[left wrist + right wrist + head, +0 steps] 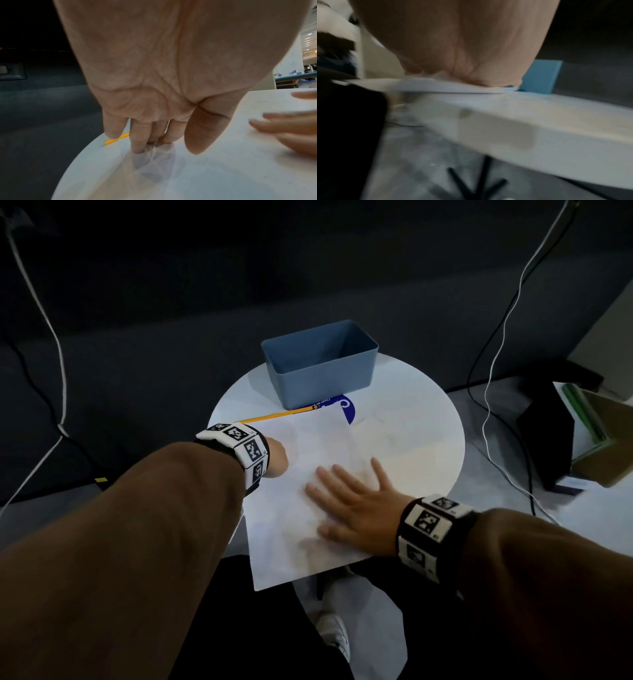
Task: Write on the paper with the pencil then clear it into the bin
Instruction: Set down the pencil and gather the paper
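Paper (pixel 294 501): thin white sheet, light and limp, lying flat across the near edge of the counter (pixel 411 419), its near corner overhanging. It should crumple easily; judged best taken at a free corner or the overhang.
Left hand (pixel 154 67): fingers (pixel 139 143) curled down on the sheet's left side, bunching a small fold of it.
Right hand (pixel 352 501): spread flat, palm down, pressing the sheet's right part.
Pencil (pixel 274 415): yellow, slim, stiff; lies at the sheet's far edge, untouched. Likely rolls; pinch mid-shaft.
Bin (pixel 322 371): blue plastic box, rigid, open-topped, nothing visible inside, at the counter's far edge.
Counter: small, round, smooth white top.
Writing: no marks can be made out.
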Tool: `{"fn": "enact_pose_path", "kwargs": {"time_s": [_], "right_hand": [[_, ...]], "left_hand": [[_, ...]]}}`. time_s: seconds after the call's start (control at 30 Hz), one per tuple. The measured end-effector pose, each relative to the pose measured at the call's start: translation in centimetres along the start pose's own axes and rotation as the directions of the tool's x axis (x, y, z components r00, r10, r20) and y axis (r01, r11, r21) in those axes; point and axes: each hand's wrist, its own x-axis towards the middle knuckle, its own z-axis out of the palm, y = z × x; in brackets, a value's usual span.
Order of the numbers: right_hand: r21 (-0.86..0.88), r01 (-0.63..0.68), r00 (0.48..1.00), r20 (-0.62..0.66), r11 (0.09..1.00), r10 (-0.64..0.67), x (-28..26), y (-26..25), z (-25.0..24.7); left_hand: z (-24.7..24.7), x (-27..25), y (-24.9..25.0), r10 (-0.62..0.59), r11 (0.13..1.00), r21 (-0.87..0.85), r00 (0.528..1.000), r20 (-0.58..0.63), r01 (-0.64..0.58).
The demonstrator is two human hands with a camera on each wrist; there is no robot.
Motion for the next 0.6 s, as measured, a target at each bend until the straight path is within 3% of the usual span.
{"fn": "enact_pose_path", "kwargs": {"time_s": [0.13, 0.2, 0.3, 0.43, 0.5, 0.6], "right_hand": [[-0.053, -0.319, 0.947, 0.01, 0.946, 0.32, -0.1, 6.6, -1.2], [-0.043, -0.394, 0.919, 0.003, 0.918, 0.394, -0.7, 8.1, -1.8], [-0.011, -0.246, 0.969, -0.028, 0.969, 0.246, -0.4, 4.7, -2.2], [0.023, 0.078, 0.996, -0.053, 0.997, -0.077, 0.4, -2.2, -0.5], [0.048, 0.096, 0.995, -0.03, 0.994, -0.094, 0.6, -2.7, 0.3], [-0.013, -0.083, 0.994, -0.073, 0.997, 0.081, 1.0, 1.5, 0.5]], "left_hand": [[-0.6, -0.5, 0.7, 0.059, 0.995, 0.079, 0.998, 0.014, -0.06], [-0.2, -0.3, 0.5, 0.049, 0.987, 0.151, 0.998, 0.03, -0.053], [-0.3, -0.4, 0.0, 0.105, 0.965, 0.239, 0.994, 0.028, -0.109], [-1.1, -0.5, -0.1, 0.072, 0.987, 0.142, 0.997, 0.043, -0.077], [-1.1, -0.1, -0.3, 0.092, 0.984, 0.15, 0.995, 0.039, -0.097], [-1.0, -0.1, -0.5, 0.079, 0.988, 0.13, 0.996, 0.042, -0.083]]}}
